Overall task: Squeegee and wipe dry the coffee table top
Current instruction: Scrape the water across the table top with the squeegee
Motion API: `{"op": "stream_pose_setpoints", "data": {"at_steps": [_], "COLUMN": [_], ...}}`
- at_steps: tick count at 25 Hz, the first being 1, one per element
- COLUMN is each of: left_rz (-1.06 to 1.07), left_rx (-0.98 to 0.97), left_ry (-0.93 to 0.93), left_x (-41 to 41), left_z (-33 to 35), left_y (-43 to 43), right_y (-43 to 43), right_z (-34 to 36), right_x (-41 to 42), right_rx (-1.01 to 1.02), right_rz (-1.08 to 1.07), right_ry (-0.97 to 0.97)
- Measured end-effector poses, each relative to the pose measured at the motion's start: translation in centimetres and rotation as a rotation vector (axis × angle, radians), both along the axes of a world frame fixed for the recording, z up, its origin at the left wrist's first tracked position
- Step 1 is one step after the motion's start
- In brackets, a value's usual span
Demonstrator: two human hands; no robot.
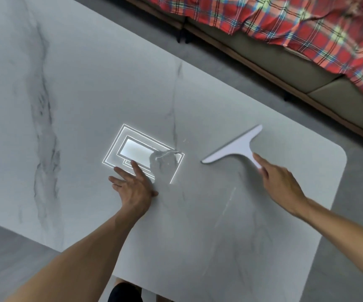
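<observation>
Pick-up step: right hand [278, 182] is at the squeegee [239, 147] handle, fingers [260, 163] straight, gripping nothing yet. The squeegee lies flat on the table [89, 94], three o'clock from the puddle [163, 163]. Left hand [132, 188] rests spread and empty at the puddle's seven o'clock. Next move, I'd judge: wrap the handle, then drag the water.

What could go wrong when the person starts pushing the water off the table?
1. The puddle sits beside the left hand, which lies flat on the table; the hand may get wet or block the stroke.
2. The right hand only reaches the squeegee handle, with no grip yet, so it might knock it away.
3. A stroke toward the table's edge would likely spill water onto the floor.
</observation>
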State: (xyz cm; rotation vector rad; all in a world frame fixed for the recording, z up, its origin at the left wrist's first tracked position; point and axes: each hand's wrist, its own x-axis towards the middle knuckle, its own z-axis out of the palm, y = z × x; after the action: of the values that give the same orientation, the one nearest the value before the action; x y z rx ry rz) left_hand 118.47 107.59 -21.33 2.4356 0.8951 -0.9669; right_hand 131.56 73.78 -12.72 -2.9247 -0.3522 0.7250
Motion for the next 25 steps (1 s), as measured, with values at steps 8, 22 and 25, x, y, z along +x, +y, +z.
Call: {"op": "stream_pose_setpoints", "data": {"at_steps": [8, 22, 25], "left_rz": [-0.019, -0.003, -0.015], "left_rx": [0.046, -0.028, -0.022], "left_ry": [0.040, -0.056, -0.049], "left_x": [0.2, -0.5, -0.4], "left_z": [0.3, -0.6, -0.3], "left_y": [-0.2, 0.5, 0.3], "right_y": [2.7, 14.2, 5.8], "right_z": [3.4, -2.0, -0.6], "right_x": [2.0, 0.5, -2.9], "right_rx": [0.117, 0.149, 0.020], "right_rz": [-0.144, 0.199, 0.272], "right_ry": [0.033, 0.042, 0.090]}}
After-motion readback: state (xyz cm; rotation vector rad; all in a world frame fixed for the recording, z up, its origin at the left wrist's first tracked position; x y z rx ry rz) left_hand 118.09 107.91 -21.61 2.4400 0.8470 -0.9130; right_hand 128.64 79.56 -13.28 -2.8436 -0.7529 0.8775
